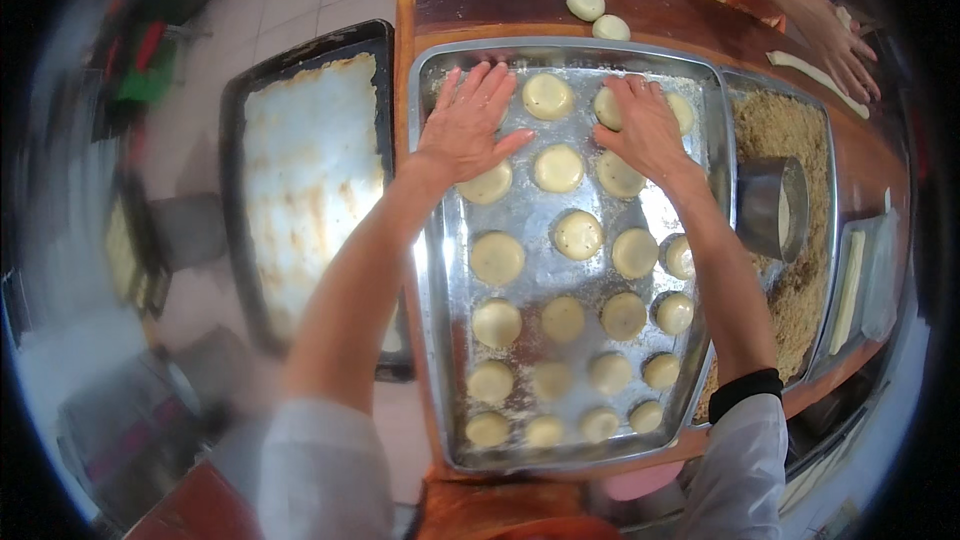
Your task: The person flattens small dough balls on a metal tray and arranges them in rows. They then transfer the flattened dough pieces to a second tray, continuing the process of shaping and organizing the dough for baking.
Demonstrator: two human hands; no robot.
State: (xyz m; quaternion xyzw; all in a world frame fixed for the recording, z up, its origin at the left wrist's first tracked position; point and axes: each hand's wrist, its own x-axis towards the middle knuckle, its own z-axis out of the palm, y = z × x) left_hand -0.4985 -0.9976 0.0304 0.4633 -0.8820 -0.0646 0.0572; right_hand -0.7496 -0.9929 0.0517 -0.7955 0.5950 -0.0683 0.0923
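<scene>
Rows of flat, round, pale dough pieces (558, 169) lie in a large shiny metal tray (427, 270). My left hand (470, 118) is spread palm down over the tray's far left corner, thumb held apart, covering whatever lies beneath it. One dough round (487, 183) shows just below its wrist side. Toward the far right of the tray, my right hand (640, 125) lies flat with fingers stretched over another dough round (606, 109), partly hiding it. Whether either palm presses on the dough, I cannot tell.
Left of the wooden table (480, 0) is a dark-rimmed baking tray (310, 160). To the right, a tray of crumbly brown filling (790, 125) holds a metal cup (765, 205). Two dough balls (586, 4) sit beyond my tray. A co-worker's hand (835, 45) touches a dough strip (820, 77).
</scene>
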